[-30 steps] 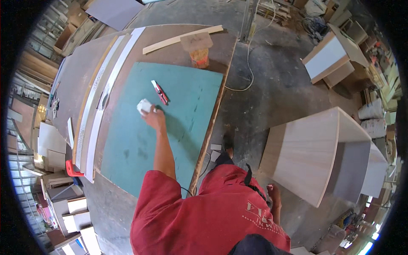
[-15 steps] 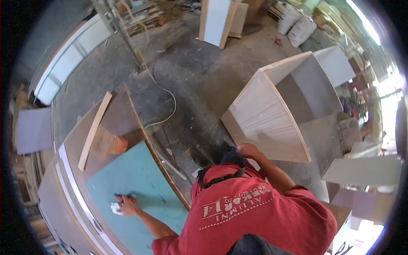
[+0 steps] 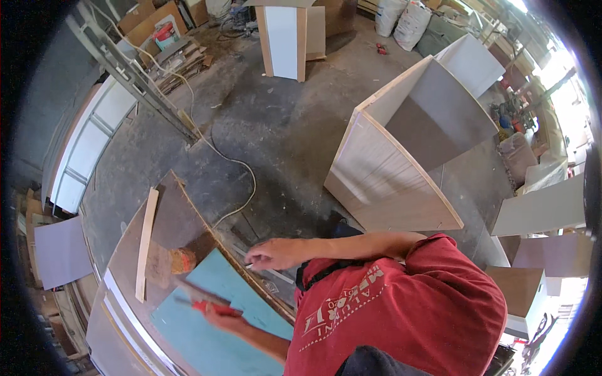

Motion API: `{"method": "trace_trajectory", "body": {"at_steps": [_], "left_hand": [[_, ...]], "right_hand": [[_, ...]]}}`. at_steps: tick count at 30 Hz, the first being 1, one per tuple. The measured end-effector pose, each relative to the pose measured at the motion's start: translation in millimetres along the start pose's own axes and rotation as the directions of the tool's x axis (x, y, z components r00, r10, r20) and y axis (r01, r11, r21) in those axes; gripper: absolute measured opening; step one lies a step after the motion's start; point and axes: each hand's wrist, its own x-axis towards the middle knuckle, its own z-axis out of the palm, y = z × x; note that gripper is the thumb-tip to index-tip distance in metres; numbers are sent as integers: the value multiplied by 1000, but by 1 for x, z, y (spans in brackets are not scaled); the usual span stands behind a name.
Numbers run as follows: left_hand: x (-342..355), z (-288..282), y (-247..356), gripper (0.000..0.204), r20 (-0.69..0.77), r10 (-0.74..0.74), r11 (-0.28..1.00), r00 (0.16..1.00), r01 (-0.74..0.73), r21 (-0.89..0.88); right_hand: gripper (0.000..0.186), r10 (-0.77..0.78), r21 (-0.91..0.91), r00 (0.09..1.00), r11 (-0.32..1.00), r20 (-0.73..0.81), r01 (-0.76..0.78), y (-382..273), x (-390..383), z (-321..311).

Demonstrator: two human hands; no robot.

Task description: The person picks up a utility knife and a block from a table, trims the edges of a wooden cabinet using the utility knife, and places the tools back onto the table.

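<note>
Swung across the body since half a second ago, the right hand (image 3: pixel 271 254) is now near the brown wooden bench (image 3: pixel 177 207)'s edge, its fingers curled on a small white piece (image 3: pixel 249 266) of unclear kind; the left hand (image 3: pixel 224 319) has its fingers closed round a red-handled utility knife (image 3: pixel 216 309), over the flat blue-green sheet (image 3: pixel 194 343); a brown streak beside the knife is too blurred to identify; near the sheet's far corner stands a round orange-red tub (image 3: pixel 182 261), contents hard to make out; an open pale wooden cabinet (image 3: pixel 395 178), grey inside, stands at right; two white sacks (image 3: pixel 411 26) hide their contents.
</note>
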Motion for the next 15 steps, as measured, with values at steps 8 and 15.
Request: {"method": "trace_trajectory", "body": {"at_steps": [8,15], "left_hand": [[-116,224,75,60,822,110,981,559,73,-181],[-156,339,110,86,962,272,909,-11,-324,-261]], "right_hand": [[63,194,578,735,755,-650,311,-6,-12,-44],[48,311,458,389,805,-867,378,-4,-87,-155]]}}
